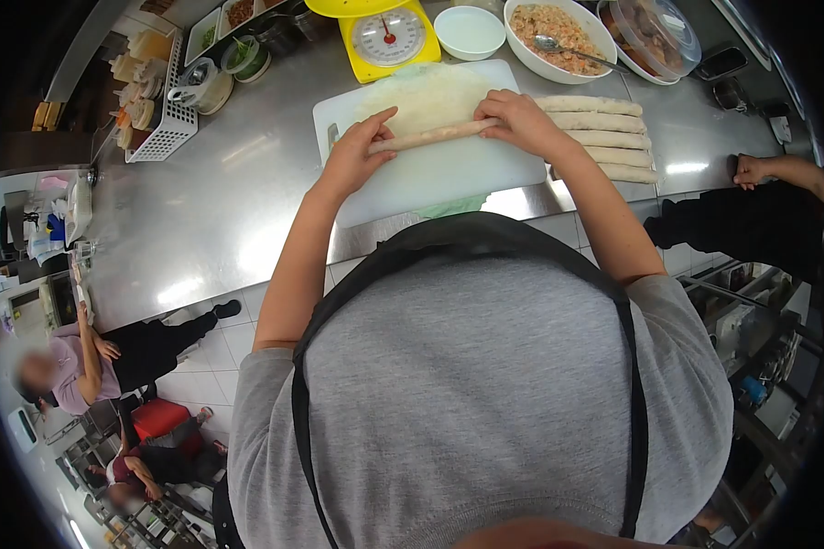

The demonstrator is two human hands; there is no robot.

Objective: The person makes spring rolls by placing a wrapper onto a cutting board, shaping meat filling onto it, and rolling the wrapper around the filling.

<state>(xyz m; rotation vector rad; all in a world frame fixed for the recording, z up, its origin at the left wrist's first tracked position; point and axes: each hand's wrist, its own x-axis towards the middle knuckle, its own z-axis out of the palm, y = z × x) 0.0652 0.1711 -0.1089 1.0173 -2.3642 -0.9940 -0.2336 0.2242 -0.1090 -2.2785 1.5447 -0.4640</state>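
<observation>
A long, pale wrapped roll (438, 136) lies crosswise on a white cutting board (449, 188). My left hand (357, 153) is closed at its left end, with the index finger and thumb spread to either side. At the other end, the fingers of my right hand (515, 123) press down around the roll. Just beyond it, a thin, whitish round wrapper sheet (421, 96) is spread flat on the board. Several finished pale rolls (604, 139) lie side by side to the right of the board.
Behind the board stand a yellow scale (389, 41), a white bowl (470, 34), a filling bowl (558, 41) with a spoon, and a lidded container (650, 41). A white basket of bottles (169, 114) stands left. A person's hand (751, 171) is at right; other people sit at left.
</observation>
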